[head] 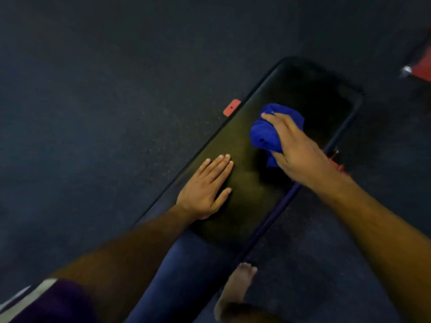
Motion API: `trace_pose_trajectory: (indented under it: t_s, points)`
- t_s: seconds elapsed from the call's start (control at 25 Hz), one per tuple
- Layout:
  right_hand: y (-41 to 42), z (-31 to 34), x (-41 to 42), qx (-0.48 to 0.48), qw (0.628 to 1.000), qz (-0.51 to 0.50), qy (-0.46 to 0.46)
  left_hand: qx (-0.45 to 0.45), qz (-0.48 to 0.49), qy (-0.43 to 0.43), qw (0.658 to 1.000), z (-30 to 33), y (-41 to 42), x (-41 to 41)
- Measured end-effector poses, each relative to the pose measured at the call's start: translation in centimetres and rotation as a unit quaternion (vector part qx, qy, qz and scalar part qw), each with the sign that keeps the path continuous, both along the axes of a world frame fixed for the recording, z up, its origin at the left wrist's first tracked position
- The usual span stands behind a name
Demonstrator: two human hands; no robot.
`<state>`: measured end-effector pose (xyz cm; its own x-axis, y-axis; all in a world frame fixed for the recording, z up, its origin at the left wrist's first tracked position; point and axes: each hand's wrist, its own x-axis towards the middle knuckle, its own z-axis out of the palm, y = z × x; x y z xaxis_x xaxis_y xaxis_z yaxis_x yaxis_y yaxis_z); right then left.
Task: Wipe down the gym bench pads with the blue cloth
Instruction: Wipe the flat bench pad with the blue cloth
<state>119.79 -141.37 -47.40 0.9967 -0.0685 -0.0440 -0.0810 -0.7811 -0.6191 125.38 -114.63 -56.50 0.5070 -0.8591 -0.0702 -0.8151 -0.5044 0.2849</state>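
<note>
A long black bench pad point(310, 94) runs diagonally from the lower middle to the upper right. A bunched blue cloth point(265, 131) lies on the pad's middle. My right hand point(296, 148) grips the cloth from above, fingers curled over it, and presses it on the pad. My left hand point(205, 187) lies flat on the pad's near left part, fingers straight and together. Part of the cloth is hidden under my right hand.
Dark speckled rubber floor point(93, 113) surrounds the bench. A red frame foot point(231, 107) sticks out at the pad's left edge and red frame parts point(338, 164) at its right. My knee in blue trousers point(186, 264) rests on the pad's near end; my bare foot point(235, 290) is on the floor. A red object point(419, 66) sits at far right.
</note>
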Motion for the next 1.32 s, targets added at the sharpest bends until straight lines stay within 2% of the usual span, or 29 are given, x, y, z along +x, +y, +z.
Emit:
trace_pose_trajectory:
  t_s: [0.12, 0.24, 0.36, 0.48, 0.6, 0.68, 0.84, 0.88, 0.92, 0.96, 1.0, 1.04, 1.08, 1.12, 1.16, 1.2, 1.24, 1.32]
  points:
    - [-1.6, 2.0, 6.9, -0.055, 0.991, 0.112, 0.043, -0.018, -0.009, 0.002, 1.0, -0.7, 0.5, 0.3]
    - [-2.4, 2.6, 15.3, -0.08, 0.964, 0.236, 0.094, -0.046, 0.015, 0.025, 0.998, -0.5, 0.2, 0.6]
    - [-2.7, 1.0, 21.7, -0.133, 0.916, 0.34, 0.169, -0.039, 0.024, 0.038, 0.998, -0.5, 0.4, 0.8]
    - [-2.8, -1.6, 23.8, -0.193, 0.853, 0.428, 0.229, -0.036, 0.015, 0.057, 0.998, -0.6, 0.5, 1.2]
    - [-2.6, -3.9, 23.1, -0.233, 0.832, 0.476, 0.165, -0.027, 0.029, 0.072, 0.997, -0.3, 0.3, 0.8]
    - [-2.6, -5.1, 23.3, -0.242, 0.836, 0.479, 0.11, -0.034, 0.036, 0.068, 0.996, -0.1, 0.3, 1.2]
    - [-3.6, -7.0, 23.4, -0.24, 0.847, 0.472, 0.041, 0.009, 0.048, 0.054, 0.997, 0.2, 0.1, 1.0]
    - [-3.7, -7.2, 23.5, -0.234, 0.85, 0.471, 0.033, 0.018, 0.065, 0.04, 0.997, 0.6, -0.1, 0.5]
    - [-3.8, -7.4, 23.6, -0.224, 0.852, 0.472, 0.026, 0.037, 0.125, 0.025, 0.991, 1.0, -0.5, -0.6]
    - [-3.9, -7.4, 23.6, -0.215, 0.851, 0.479, 0.023, 0.057, 0.237, 0.012, 0.97, 1.3, -1.3, -2.4]
    - [-4.1, -7.4, 23.5, -0.209, 0.847, 0.488, 0.022, 0.074, 0.393, 0.005, 0.916, 1.6, -2.9, -4.5]
    - [-4.1, -7.5, 23.7, -0.206, 0.848, 0.488, 0.024, 0.078, 0.56, 0.009, 0.825, 1.7, -4.9, -5.9]
    - [-4.2, -7.6, 23.8, -0.204, 0.852, 0.481, 0.03, 0.061, 0.709, 0.039, 0.702, 1.6, -7.6, -6.5]
    - [-4.3, -7.7, 23.8, -0.201, 0.854, 0.48, 0.027, 0.034, 0.818, 0.075, 0.57, 1.5, -10.7, -6.2]
    - [-4.5, -7.9, 23.6, -0.198, 0.854, 0.481, 0.017, 0.016, 0.881, 0.091, 0.465, 1.2, -13.4, -5.3]
    - [-4.7, -8.0, 23.4, -0.191, 0.855, 0.483, 0.004, 0.017, 0.912, 0.088, 0.399, 0.7, -15.1, -4.1]
    - [-4.7, -8.1, 23.3, -0.184, 0.857, 0.482, -0.008, 0.03, 0.927, 0.082, 0.364, 0.2, -16.1, -3.2]
    - [-4.6, -8.6, 23.5, -0.176, 0.858, 0.482, -0.021, 0.055, 0.934, 0.058, 0.349, -0.7, -16.3, -2.5]
